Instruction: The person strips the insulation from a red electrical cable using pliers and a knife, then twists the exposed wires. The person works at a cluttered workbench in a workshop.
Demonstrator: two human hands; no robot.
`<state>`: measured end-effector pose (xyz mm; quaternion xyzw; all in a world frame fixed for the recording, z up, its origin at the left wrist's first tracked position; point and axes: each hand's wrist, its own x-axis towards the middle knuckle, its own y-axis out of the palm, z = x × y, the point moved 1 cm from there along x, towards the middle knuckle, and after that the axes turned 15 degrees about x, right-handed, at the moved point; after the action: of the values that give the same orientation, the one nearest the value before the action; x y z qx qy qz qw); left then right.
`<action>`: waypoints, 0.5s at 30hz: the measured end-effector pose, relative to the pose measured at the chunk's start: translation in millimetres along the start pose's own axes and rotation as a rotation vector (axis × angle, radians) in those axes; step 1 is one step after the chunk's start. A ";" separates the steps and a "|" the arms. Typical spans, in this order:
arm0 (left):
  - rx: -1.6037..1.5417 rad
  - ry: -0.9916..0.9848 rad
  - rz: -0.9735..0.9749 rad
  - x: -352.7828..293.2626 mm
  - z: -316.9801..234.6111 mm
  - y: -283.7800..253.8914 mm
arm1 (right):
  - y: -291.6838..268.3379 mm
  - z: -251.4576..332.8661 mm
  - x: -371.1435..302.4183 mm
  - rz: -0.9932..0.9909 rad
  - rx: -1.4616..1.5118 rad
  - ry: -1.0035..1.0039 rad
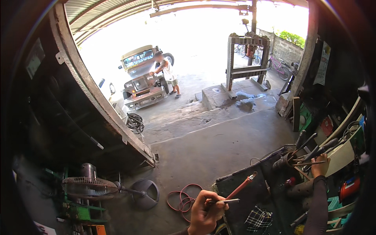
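Low in the middle, my left hand (205,213) is closed in a pinch on a slim metal rod (233,201) that points right. A thick red cable (239,188) with a metal lug at its end slants up from behind the fingers; I cannot tell whether the hand grips it too. Over on the right, my right hand (320,166) reaches among tools beside a round, dark tool can (282,161) packed with several handles and rods. Its fingers are curled near a thin rod, and what they hold is partly hidden. A checked cloth (258,219) lies on the dark workbench (244,182).
A fan (90,187) lies at the lower left, and a thin red hose (181,200) coils on the floor. Beyond the doorway are steps, a metal press frame (248,72), a black coil (135,123), and a person (167,72) beside a jeep (141,84). Tools crowd the right wall.
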<state>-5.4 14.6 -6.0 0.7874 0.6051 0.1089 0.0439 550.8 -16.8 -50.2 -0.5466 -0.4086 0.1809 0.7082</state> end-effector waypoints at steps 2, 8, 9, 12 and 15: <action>-0.118 -0.058 0.042 1.2 -9.4 2.8 | 13.1 -22.4 2.2 -0.060 -0.014 -0.045; -0.081 -0.061 0.066 -0.2 -0.6 -4.8 | 1.3 -3.2 2.8 -0.030 -0.001 -0.095; -0.048 -0.017 0.086 1.1 0.1 -4.3 | 0.4 -0.4 2.8 -0.011 -0.029 -0.082; -0.166 -0.099 0.084 2.1 -6.0 4.8 | -7.6 5.6 0.4 0.009 -0.094 -0.034; -0.140 -0.136 0.104 4.0 -10.8 7.9 | -15.6 10.6 -4.3 -0.049 -0.047 -0.020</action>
<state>0.6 15.7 6.6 0.8182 0.5501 0.0994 0.1341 537.0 -18.4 -36.7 -0.5513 -0.4331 0.1594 0.6951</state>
